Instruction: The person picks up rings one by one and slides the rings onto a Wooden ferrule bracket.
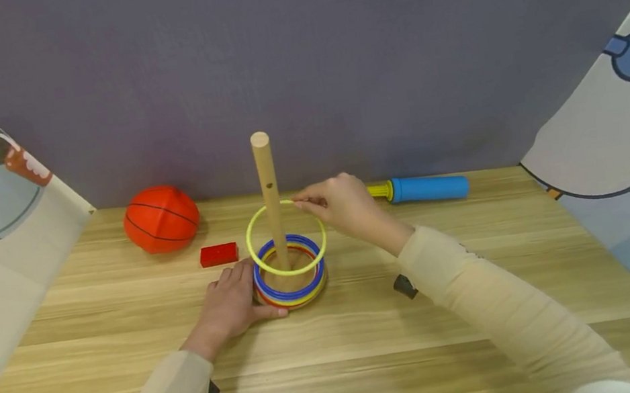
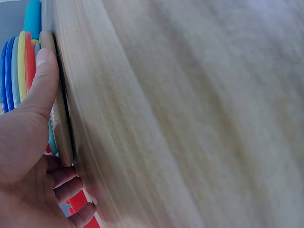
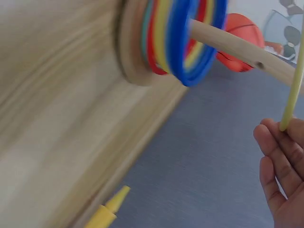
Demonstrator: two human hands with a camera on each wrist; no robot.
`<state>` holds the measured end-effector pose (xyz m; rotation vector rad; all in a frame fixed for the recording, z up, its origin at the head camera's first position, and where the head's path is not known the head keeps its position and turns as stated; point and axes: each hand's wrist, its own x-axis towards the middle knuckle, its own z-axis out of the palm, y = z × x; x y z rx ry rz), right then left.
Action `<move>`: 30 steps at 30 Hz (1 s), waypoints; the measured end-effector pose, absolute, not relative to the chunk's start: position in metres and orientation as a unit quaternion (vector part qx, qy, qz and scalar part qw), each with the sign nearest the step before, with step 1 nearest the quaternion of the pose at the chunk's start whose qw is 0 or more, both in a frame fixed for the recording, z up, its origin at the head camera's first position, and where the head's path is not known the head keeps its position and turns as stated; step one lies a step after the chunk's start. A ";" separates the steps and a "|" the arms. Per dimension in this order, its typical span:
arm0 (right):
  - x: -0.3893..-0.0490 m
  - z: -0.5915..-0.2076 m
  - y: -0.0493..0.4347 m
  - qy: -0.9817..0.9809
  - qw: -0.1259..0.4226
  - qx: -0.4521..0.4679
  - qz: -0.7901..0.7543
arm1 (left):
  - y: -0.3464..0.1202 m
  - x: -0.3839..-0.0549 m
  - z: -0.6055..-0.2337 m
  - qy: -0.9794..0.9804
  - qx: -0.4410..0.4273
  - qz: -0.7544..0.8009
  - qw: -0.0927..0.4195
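Observation:
A wooden post (image 1: 265,170) stands upright on a round wooden base (image 3: 133,42). Blue rings (image 3: 178,47) lie on top of yellow, red and pale green ones, stacked around the post's foot. My left hand (image 1: 233,300) grips the left side of the base, thumb along the near edge and fingers beyond it. Between thumb and fingertips, my right hand (image 1: 347,205) pinches a thin yellow ring (image 3: 294,90) by its back right edge. In the head view this ring encircles the post, raised above the stack.
An orange-red ball with black lines (image 1: 161,219) sits at the back left, with a red block (image 1: 218,255) in front of it. Behind my right hand lies a blue and yellow pump-like tube (image 1: 426,188). A grey wall (image 1: 296,70) rises along the table's back edge.

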<state>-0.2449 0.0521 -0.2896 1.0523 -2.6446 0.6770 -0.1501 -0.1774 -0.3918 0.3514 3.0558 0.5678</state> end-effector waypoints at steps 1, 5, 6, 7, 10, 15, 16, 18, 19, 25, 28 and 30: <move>-0.245 -0.294 0.052 -0.898 0.106 0.361 0.227 | -0.177 -0.150 -0.392 0.977 0.112 0.179 0.008; -0.246 -0.309 0.051 -0.898 0.100 0.364 0.227 | -0.178 -0.151 -0.392 0.978 0.108 0.176 0.015; -0.247 -0.312 0.050 -0.898 0.100 0.363 0.228 | -0.178 -0.151 -0.392 0.978 0.106 0.177 0.017; -0.248 -0.315 0.050 -0.898 0.100 0.362 0.230 | -0.178 -0.152 -0.392 0.978 0.105 0.178 0.018; -0.252 -0.324 0.049 -0.899 0.100 0.359 0.230 | -0.178 -0.152 -0.392 0.978 0.101 0.180 0.020; -0.256 -0.335 0.047 -0.903 0.101 0.360 0.211 | -0.177 -0.151 -0.391 0.979 0.098 0.179 0.024; -0.256 -0.336 0.047 -0.904 0.102 0.362 0.205 | -0.177 -0.151 -0.390 0.978 0.098 0.180 0.025; -0.256 -0.338 0.047 -0.907 0.096 0.361 0.196 | -0.176 -0.151 -0.390 0.978 0.099 0.179 0.025; -0.256 -0.340 0.046 -0.907 0.093 0.361 0.194 | -0.176 -0.151 -0.390 0.979 0.099 0.179 0.025; -0.253 -0.349 0.044 -0.907 0.078 0.359 0.206 | -0.176 -0.151 -0.392 0.979 0.102 0.178 0.014; -0.250 -0.354 0.044 -0.906 0.073 0.362 0.208 | -0.176 -0.151 -0.392 0.977 0.105 0.183 0.005; -0.249 -0.356 0.043 -0.904 0.068 0.364 0.212 | -0.176 -0.150 -0.392 0.977 0.106 0.185 0.001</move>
